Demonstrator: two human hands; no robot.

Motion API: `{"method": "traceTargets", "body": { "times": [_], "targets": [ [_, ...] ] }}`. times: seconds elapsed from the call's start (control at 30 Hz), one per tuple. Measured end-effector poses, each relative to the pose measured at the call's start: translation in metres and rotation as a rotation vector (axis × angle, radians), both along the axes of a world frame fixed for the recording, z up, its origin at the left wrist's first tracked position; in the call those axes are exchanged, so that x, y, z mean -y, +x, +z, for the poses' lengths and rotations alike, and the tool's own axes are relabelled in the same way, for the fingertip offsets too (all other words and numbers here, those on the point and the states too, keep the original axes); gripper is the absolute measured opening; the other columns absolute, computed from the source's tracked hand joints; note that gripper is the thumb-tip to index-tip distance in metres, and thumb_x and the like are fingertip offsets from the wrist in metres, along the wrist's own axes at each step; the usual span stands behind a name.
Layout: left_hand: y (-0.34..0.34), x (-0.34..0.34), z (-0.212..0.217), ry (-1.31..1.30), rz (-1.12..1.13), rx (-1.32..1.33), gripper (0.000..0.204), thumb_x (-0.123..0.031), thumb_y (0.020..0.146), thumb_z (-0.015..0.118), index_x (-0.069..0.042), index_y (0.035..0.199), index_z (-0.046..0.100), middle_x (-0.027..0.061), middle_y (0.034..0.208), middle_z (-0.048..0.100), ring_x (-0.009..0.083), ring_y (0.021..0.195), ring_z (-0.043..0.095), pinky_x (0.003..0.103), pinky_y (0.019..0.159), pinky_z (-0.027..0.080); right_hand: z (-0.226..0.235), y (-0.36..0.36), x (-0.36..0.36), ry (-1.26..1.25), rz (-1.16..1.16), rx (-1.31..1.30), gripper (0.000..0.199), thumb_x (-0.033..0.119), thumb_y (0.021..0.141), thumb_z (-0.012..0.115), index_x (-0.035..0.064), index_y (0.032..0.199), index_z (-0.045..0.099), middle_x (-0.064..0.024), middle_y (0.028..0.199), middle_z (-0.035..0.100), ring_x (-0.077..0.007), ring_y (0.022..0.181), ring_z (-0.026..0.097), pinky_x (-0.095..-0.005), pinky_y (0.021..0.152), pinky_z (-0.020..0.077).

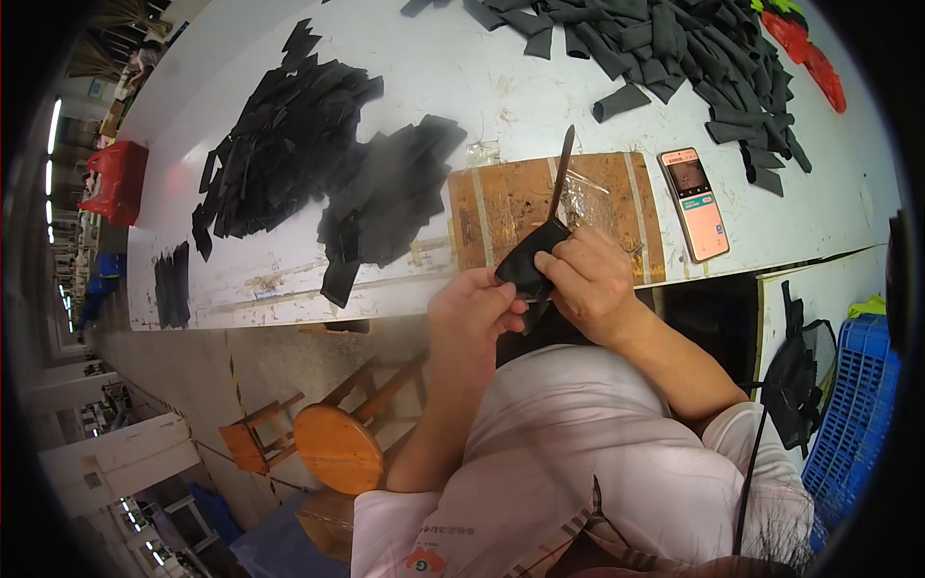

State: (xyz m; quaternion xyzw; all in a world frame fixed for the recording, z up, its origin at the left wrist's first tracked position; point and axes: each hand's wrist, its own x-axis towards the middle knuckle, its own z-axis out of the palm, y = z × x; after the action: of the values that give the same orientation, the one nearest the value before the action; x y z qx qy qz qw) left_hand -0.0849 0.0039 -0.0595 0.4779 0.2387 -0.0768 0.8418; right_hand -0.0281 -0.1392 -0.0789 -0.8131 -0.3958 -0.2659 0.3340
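Observation:
Just in front of my body, at the table's near edge, both hands are on a small black fabric piece [525, 266]. My left hand [472, 306] pinches its left lower edge between thumb and fingers. My right hand [590, 281] is closed on its right side, with the thumb pressed on the fabric. From the top of the piece a narrow dark flat strip [562, 175] sticks up, leaning over a worn brown board [470, 217]. Where the strip's lower end sits, in or behind the fabric, is hidden.
Flat black pieces [279, 144] lie heaped on the white table [405, 58] at left. Dark grey fabric tubes [655, 43] are piled at far right. A lit phone [696, 205] lies right of the board. A wooden stool [337, 448] and a blue crate [853, 405] stand below the table.

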Motion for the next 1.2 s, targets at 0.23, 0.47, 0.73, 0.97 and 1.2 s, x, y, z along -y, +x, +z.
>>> {"method": "traceTargets", "body": {
  "times": [0.23,0.47,0.73,0.97,1.2],
  "targets": [
    [-0.001,0.002,-0.003,-0.027,0.017,0.048,0.014,-0.002,0.078,0.055,0.004,0.09,0.051,0.0079,0.077,0.055,0.0127,0.066,0.055,0.021,0.053,0.046,-0.002,0.003,0.0,0.032,-0.007,-0.059,0.019,0.002,0.052,0.057,0.0003,0.071,0.055,-0.0052,0.061,0.043,-0.0205,0.056,0.045,-0.0308,0.049,0.0366],
    [0.0,0.002,-0.004,-0.077,-0.049,-0.014,0.009,-0.005,0.079,0.052,0.001,0.085,0.05,0.0069,0.075,0.055,0.013,0.066,0.054,0.023,0.052,0.045,-0.005,0.002,-0.001,-0.014,0.001,0.054,0.014,0.005,0.054,0.057,0.001,0.067,0.053,-0.0041,0.059,0.04,-0.0181,0.055,0.043,-0.0292,0.048,0.0339],
    [0.002,-0.002,-0.006,-0.19,-0.049,-0.095,0.004,-0.008,0.078,0.051,-0.004,0.077,0.05,0.0054,0.071,0.054,0.014,0.064,0.054,0.025,0.05,0.043,-0.009,0.002,0.004,-0.079,0.035,0.097,0.018,0.002,0.057,0.059,-0.0028,0.073,0.057,-0.0066,0.067,0.049,-0.0184,0.056,0.046,-0.0292,0.045,0.0346],
    [0.001,-0.005,-0.011,-0.218,-0.039,-0.08,0.004,-0.006,0.079,0.052,-0.005,0.075,0.051,0.0078,0.071,0.057,0.0157,0.062,0.057,0.027,0.047,0.045,-0.008,0.003,0.003,-0.101,0.06,0.132,0.017,0.003,0.057,0.059,-0.0029,0.072,0.057,-0.0052,0.064,0.046,-0.0174,0.054,0.044,-0.0285,0.044,0.0328],
    [0.003,0.001,-0.019,-0.047,0.059,-0.099,0.012,-0.002,0.074,0.049,0.002,0.085,0.054,0.0071,0.069,0.055,0.0132,0.053,0.053,0.022,0.043,0.042,-0.009,-0.007,0.007,-0.238,0.176,0.103,0.019,0.007,0.06,0.062,-0.0024,0.075,0.055,-0.0047,0.065,0.043,-0.0173,0.058,0.045,-0.0286,0.045,0.0345]
  ]
}}
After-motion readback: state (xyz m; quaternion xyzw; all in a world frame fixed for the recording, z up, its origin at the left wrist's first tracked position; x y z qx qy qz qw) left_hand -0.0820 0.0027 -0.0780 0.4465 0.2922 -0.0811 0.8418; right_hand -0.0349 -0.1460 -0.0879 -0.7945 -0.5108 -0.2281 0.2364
